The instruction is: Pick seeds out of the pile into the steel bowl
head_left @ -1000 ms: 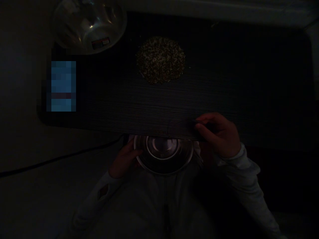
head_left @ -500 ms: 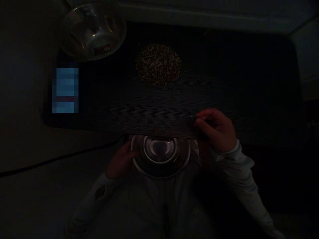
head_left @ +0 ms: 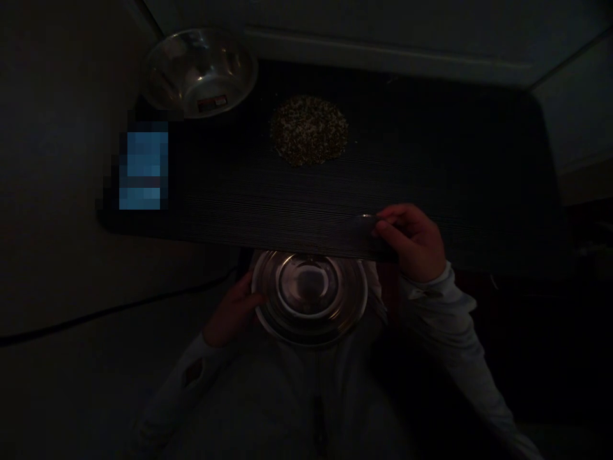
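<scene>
The scene is very dark. My left hand (head_left: pixel 230 313) grips the left rim of a steel bowl (head_left: pixel 310 297) held in my lap, just below the near edge of a dark ribbed mat (head_left: pixel 431 153) on the table. My right hand (head_left: pixel 414 241) rests on that near edge, fingers curled in a pinch around something small that I cannot make out. A round heap of mixed grains (head_left: pixel 309 130) lies on the mat, farther back and well apart from both hands.
A second steel bowl (head_left: pixel 200 71) stands at the mat's back left corner. A lit blue screen (head_left: pixel 143 161) lies at the mat's left end. A dark cable (head_left: pixel 96 314) runs across the floor on the left. A pale wall edge borders the back.
The view has shifted, so the mat, grains and back bowl sit a little to the right and lower in the picture. Both hands keep their grips and places.
</scene>
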The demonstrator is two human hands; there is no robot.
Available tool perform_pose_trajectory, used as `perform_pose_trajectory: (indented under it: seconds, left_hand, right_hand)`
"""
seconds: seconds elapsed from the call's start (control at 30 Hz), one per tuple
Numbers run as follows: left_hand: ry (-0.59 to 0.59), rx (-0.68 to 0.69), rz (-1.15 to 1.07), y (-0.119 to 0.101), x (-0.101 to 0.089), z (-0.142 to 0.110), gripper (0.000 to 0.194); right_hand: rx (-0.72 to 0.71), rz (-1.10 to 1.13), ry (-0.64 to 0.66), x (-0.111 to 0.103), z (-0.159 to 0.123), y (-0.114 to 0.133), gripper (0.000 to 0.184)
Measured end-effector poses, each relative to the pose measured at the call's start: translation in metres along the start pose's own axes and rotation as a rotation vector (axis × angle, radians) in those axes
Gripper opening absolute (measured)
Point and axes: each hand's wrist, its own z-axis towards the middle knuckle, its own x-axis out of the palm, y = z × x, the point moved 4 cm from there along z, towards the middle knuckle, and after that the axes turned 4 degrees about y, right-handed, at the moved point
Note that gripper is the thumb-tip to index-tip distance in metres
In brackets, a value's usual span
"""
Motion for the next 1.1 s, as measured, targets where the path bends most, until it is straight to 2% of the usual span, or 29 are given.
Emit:
perform_pose_trajectory:
  seconds: [0.17,0.5,0.73,0.93,1.1]
  left_hand:
    - [0.005,0.006,0.022,0.003,-0.001,-0.002,0.047]
    - [0.050,0.018,0.011,0.007,-0.003,0.004,0.050]
    - [0.033,-0.002,-0.013,0.007,-0.002,0.005,0.046]
    - [0.016,-0.027,-0.037,0.006,-0.001,0.005,0.045]
    - [-0.012,-0.035,-0.050,0.004,-0.001,0.005,0.044]
  right_hand:
    - [-0.008,0.011,-0.005,0.001,-0.001,0.000,0.011]
    - [-0.022,-0.152,0.056,0.005,-0.003,0.004,0.013]
    - [-0.028,-0.113,0.036,0.009,0.006,0.008,0.016]
    - [-0.117,-0.246,0.168,0.034,0.020,0.020,0.018]
    - [-0.186,-0.415,0.240,0.040,0.018,0.025,0.019]
